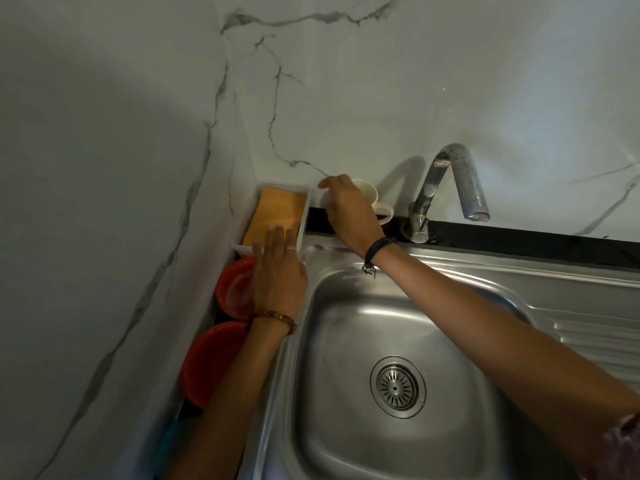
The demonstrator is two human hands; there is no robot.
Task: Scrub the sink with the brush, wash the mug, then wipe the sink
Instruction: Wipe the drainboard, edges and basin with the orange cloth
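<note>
stainless steel fills the lower middle: the sink (398, 341) looks dry and bare, with only the drain (397, 385) at its centre, so we judge the scrubbing not yet begun, and the washing and wiping still ahead. at eleven o'clock from the drain, our left hand (277, 275) lies flat with straight fingers on the near end of a white tray (304, 209) holding an orange sponge (277, 213). our right hand (349, 209) reaches over the mug (370, 199) at twelve o'clock, on the dark ledge left of the tap (446, 188); we cannot tell whether its grip has closed on the mug. no brush shows. red bowls (207, 362) at nine o'clock sit half hidden behind our left arm.
</note>
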